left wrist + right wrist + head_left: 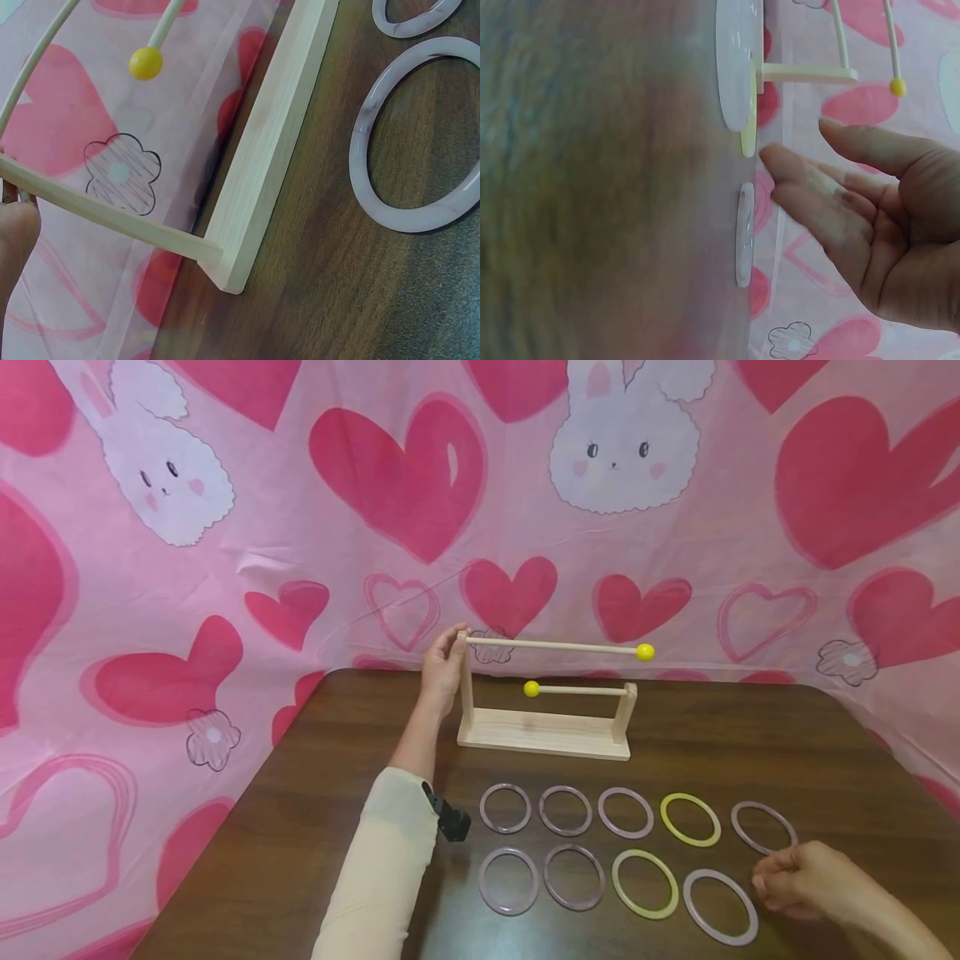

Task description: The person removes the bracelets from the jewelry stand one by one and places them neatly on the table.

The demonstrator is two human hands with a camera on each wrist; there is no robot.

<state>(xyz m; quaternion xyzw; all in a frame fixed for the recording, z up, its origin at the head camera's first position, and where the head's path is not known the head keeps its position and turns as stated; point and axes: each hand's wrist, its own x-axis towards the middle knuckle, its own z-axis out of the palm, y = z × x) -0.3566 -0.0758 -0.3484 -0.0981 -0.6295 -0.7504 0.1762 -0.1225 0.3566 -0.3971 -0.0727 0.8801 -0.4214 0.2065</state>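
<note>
My left hand (442, 672) grips the top of the taller left post of a pale wooden stand (543, 737). In the left wrist view, part of that hand (16, 232) shows at the post's end. Two horizontal rods with yellow ball tips, an upper rod (555, 646) and a shorter lower rod (581, 691), stick out from the posts. My right hand (810, 881) hovers beside a purple ring (737, 821) at the far right and another purple ring (687, 893) nearer me. From the right wrist, its fingers (817, 214) look loosely bent, thumb apart, holding nothing.
Several more purple rings lie flat in two rows before the stand, among them one at the front left (483, 881). Two yellow rings, one farther (664, 810) and one nearer (617, 870), lie among them. A pink heart-patterned cloth (285, 510) hangs behind the brown table (300, 827).
</note>
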